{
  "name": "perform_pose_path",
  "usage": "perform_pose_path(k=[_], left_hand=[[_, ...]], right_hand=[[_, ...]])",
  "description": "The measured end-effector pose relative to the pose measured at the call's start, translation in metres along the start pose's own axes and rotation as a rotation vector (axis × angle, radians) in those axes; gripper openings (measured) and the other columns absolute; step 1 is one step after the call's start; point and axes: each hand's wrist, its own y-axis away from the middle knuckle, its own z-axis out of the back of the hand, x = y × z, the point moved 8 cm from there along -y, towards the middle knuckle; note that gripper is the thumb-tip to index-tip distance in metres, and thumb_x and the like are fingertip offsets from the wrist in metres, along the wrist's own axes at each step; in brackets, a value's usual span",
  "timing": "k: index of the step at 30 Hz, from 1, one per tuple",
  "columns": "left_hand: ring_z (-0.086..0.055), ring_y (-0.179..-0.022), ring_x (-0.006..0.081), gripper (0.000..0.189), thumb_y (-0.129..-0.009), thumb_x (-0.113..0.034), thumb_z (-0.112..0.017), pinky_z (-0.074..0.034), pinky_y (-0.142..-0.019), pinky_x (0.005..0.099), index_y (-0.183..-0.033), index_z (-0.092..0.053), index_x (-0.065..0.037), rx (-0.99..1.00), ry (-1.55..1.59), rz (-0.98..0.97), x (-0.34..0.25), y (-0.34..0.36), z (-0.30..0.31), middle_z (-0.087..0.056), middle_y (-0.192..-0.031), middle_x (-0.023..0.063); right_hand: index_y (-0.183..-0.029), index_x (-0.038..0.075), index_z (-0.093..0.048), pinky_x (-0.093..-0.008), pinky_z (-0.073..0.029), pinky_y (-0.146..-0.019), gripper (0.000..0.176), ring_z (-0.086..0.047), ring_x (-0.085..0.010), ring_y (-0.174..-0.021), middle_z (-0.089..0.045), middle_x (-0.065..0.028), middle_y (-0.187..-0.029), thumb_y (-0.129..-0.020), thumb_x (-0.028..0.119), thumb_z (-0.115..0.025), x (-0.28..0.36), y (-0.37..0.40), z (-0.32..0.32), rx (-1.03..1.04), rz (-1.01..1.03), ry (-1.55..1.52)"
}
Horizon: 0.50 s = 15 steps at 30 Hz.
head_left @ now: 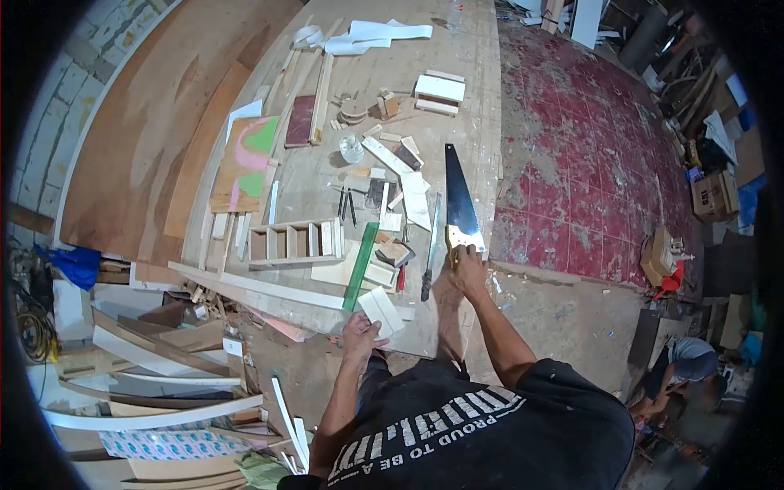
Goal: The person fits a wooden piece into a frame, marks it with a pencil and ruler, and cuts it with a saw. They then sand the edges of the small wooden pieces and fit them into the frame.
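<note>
Right hand (469, 273): clasped over the handle of my handsaw (460, 188), right of centre. Left hand (359, 335): pinching a pale board (380, 311), lower centre. Step, I judge: handling saw and workpiece; the next move calls for steady board support. My black shirt (563, 416) reads "PROUD TO BE A".

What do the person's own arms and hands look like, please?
The left hand and right hand show no gloves, and the forearms are bare. The black T-shirt has short sleeves and white lettering, including "PROUD TO BE A".
</note>
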Motion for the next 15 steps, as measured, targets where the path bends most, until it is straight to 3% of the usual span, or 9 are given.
perform_pose_path(k=[2,4,5,8,10,12,13,14,15], left_hand=[[-0.065,-0.091,0.0194,0.03,-0.093,-0.002,-0.061,-0.062,-0.069,0.0388,-0.122,-0.053,-0.002,0.031,-0.018,0.02,0.007,0.001,-0.011,-0.065,-0.105,0.009],[-0.065,-0.085,0.0187,0.032,-0.093,-0.003,-0.062,-0.061,-0.067,0.0355,-0.124,-0.052,-0.002,0.019,-0.034,0.04,0.017,-0.006,-0.02,-0.066,-0.103,0.0096],[-0.065,-0.081,0.0179,0.034,-0.092,-0.002,-0.062,-0.061,-0.066,0.0339,-0.125,-0.052,-0.002,0.039,-0.069,0.007,0.017,-0.01,-0.027,-0.066,-0.098,0.0086],[-0.064,-0.073,0.0163,0.043,-0.091,0.002,-0.062,-0.059,-0.063,0.0308,-0.132,-0.049,-0.003,0.075,-0.129,-0.036,0.013,-0.015,-0.051,-0.066,-0.091,0.0071],[-0.064,-0.071,0.0154,0.051,-0.09,0.004,-0.062,-0.058,-0.06,0.0293,-0.137,-0.046,-0.004,0.097,-0.151,-0.045,0.016,-0.017,-0.07,-0.066,-0.088,0.0064],[-0.065,-0.076,0.0148,0.067,-0.089,0.004,-0.062,-0.055,-0.059,0.0273,-0.148,-0.036,-0.012,0.108,-0.274,-0.141,0.019,-0.021,-0.084,-0.067,-0.083,0.0045],[-0.065,-0.075,0.0153,0.08,-0.087,0.007,-0.061,-0.055,-0.059,0.0287,-0.155,-0.025,-0.016,0.173,-0.382,-0.173,0.029,-0.03,-0.091,-0.067,-0.084,0.0063],[-0.065,-0.075,0.0153,0.08,-0.087,0.007,-0.061,-0.055,-0.059,0.0287,-0.155,-0.025,-0.016,0.201,-0.393,-0.175,0.043,-0.04,-0.099,-0.067,-0.084,0.0063],[-0.064,-0.07,0.015,0.083,-0.085,0.009,-0.062,-0.054,-0.058,0.0301,-0.155,-0.025,-0.016,0.229,-0.413,-0.238,0.052,-0.048,-0.108,-0.067,-0.081,0.0075]], right_hand=[[-0.13,0.009,-0.047,-0.0595,-0.039,-0.096,0.056,-0.056,-0.0386,-0.112,-0.06,-0.0192,-0.113,-0.08,0.019,-0.068,-0.013,0.016,-0.009,0.049,0.03,0.058],[-0.132,0.012,-0.045,-0.056,-0.04,-0.089,0.053,-0.059,-0.0334,-0.108,-0.062,-0.0152,-0.109,-0.082,0.013,-0.062,-0.012,0.012,-0.008,-0.107,0.186,0.16],[-0.134,0.011,-0.044,-0.0543,-0.04,-0.088,0.055,-0.059,-0.0315,-0.108,-0.062,-0.0128,-0.11,-0.082,0.007,-0.06,-0.015,0.013,-0.008,-0.048,0.19,0.113],[-0.137,0.009,-0.042,-0.0548,-0.038,-0.088,0.059,-0.062,-0.0322,-0.102,-0.064,-0.0148,-0.101,-0.081,0.004,-0.06,-0.01,0.015,0.013,-0.11,0.279,0.099],[-0.138,0.008,-0.041,-0.0553,-0.04,-0.085,0.06,-0.062,-0.0348,-0.097,-0.065,-0.016,-0.097,-0.081,0.003,-0.059,-0.016,0.015,0.032,-0.131,0.236,0.062],[-0.139,0.008,-0.041,-0.0557,-0.042,-0.083,0.061,-0.063,-0.0374,-0.092,-0.065,-0.0173,-0.093,-0.081,0.002,-0.059,-0.025,0.026,0.054,-0.158,0.177,0.024],[-0.14,0.007,-0.04,-0.055,-0.044,-0.08,0.061,-0.063,-0.0405,-0.089,-0.066,-0.019,-0.092,-0.082,0.0,-0.058,-0.026,0.037,0.075,-0.231,0.211,-0.139],[-0.141,0.006,-0.04,-0.0542,-0.047,-0.078,0.061,-0.063,-0.0435,-0.086,-0.066,-0.0207,-0.092,-0.083,-0.002,-0.057,-0.027,0.05,0.095,-0.309,0.248,-0.298],[-0.14,0.005,-0.044,-0.0449,-0.053,-0.078,0.053,-0.067,-0.0404,-0.092,-0.067,-0.0239,-0.106,-0.089,0.001,-0.058,-0.032,0.068,0.108,-0.363,0.22,-0.295]])
